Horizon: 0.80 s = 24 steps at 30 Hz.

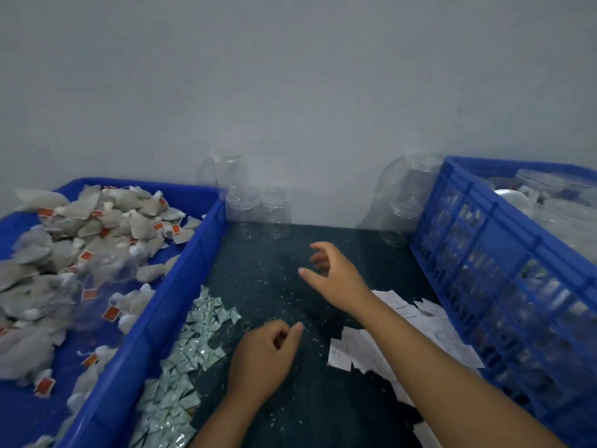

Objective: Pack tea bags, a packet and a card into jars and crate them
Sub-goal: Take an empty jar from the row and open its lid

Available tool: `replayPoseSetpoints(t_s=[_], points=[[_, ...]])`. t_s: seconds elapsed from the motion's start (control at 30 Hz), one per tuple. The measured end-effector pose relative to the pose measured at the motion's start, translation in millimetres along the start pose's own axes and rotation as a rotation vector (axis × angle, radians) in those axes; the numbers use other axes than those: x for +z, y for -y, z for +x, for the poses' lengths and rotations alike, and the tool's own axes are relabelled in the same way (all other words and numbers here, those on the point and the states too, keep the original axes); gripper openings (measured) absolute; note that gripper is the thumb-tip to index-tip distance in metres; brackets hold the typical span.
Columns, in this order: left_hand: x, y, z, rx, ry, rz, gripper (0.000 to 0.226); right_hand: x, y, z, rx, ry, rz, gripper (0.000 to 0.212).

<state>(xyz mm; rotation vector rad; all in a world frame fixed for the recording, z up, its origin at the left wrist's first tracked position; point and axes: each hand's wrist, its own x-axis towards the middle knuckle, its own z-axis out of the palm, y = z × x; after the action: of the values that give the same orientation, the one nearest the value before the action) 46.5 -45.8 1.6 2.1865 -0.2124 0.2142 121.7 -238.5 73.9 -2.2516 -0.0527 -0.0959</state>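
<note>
The dark bench (290, 399) runs between two blue containers. On the left is a solid-walled blue bin (181, 279) heaped with tea bags (97, 227), many showing red tags. On the right is a slatted blue crate (484, 270) with clear jars in the crate (549, 195), blurred behind its wall. Empty clear jars (242, 211) stand upright at the far end of the bench against the wall, some near the bin's corner and others beside the crate.

A spread of white cards (403, 318) lies along the foot of the crate, partly under the right forearm. A strip of small silvery packets (193, 334) lies along the bin's outer wall, just left of the left hand. Fine crumbs (274, 286) speckle the bench between them.

The right hand (332, 273) reaches forward over the bare middle of the bench, short of the empty jars, with its fingers spread, relaxed and grasping nothing. The left hand (265, 354) hangs nearer the body between the packets and the cards, its fingers loosely curled with nothing visible in them.
</note>
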Motion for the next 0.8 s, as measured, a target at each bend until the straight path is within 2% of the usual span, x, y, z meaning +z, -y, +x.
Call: replayPoseSetpoints(t_s=[0.17,0.37,0.43,0.5,0.57,0.67,0.77,0.8], points=[[0,1,-1,0.026,0.034,-0.021,0.05,26,17,110,0.104,0.051,-0.003,0.099],[-3,6,1,-0.009,0.045,-0.054,0.049,65,25,181,0.252,-0.118,0.463,0.131],[-2,7,2,-0.01,0.05,-0.055,0.049,70,24,196,0.305,-0.141,0.441,0.125],[-1,7,2,-0.017,0.053,-0.056,0.048,72,20,198,0.35,-0.151,0.242,0.109],[-2,6,3,-0.024,0.045,-0.041,0.047,73,16,189,0.326,-0.185,0.185,0.103],[-4,4,6,-0.036,0.041,0.001,0.051,72,13,158,0.234,-0.228,0.439,0.096],[-7,2,6,-0.032,0.04,0.011,0.059,61,20,102,0.153,-0.194,0.643,0.079],[-8,1,6,-0.035,0.041,0.004,0.062,56,23,78,0.128,-0.179,0.693,0.08]])
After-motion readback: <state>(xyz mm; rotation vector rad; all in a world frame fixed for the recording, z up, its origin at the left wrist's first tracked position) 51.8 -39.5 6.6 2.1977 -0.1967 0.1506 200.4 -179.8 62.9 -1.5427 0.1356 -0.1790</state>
